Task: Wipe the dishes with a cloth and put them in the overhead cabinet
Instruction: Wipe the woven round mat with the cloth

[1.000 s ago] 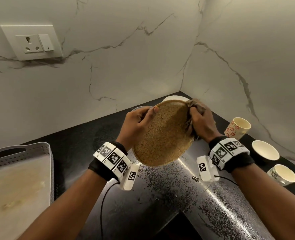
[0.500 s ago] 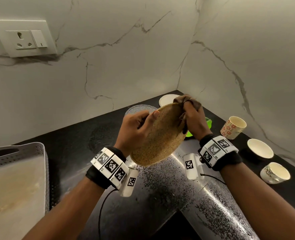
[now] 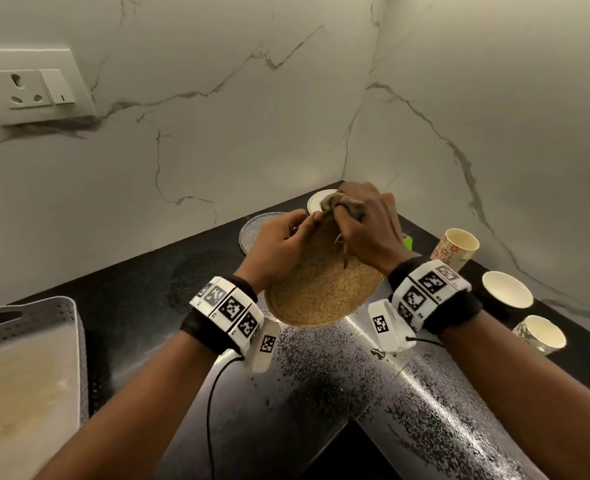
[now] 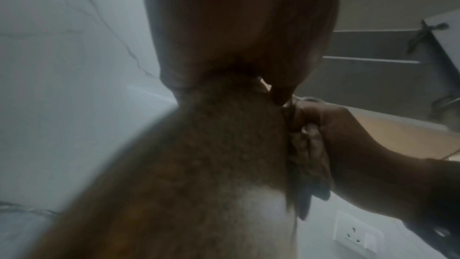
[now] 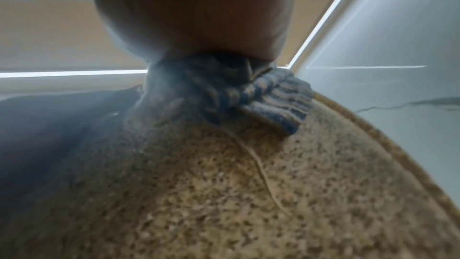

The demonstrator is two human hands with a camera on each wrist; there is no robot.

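A round speckled brown plate is held up over the black counter, tilted toward me. My left hand grips its upper left rim, fingers curled over the edge. My right hand clutches a bunched brown-grey cloth and presses it on the plate's top edge. The left wrist view shows the plate with the cloth in my right hand. In the right wrist view the striped cloth lies bunched against the plate.
A grey speckled plate and a white dish lie behind the hands. A floral cup, a white bowl and another cup stand at right. A grey perforated tray sits at left. A wall socket is upper left.
The cloth hand has slid from the plate's right rim up to its top edge, close to my left hand. The plate has tipped flatter.
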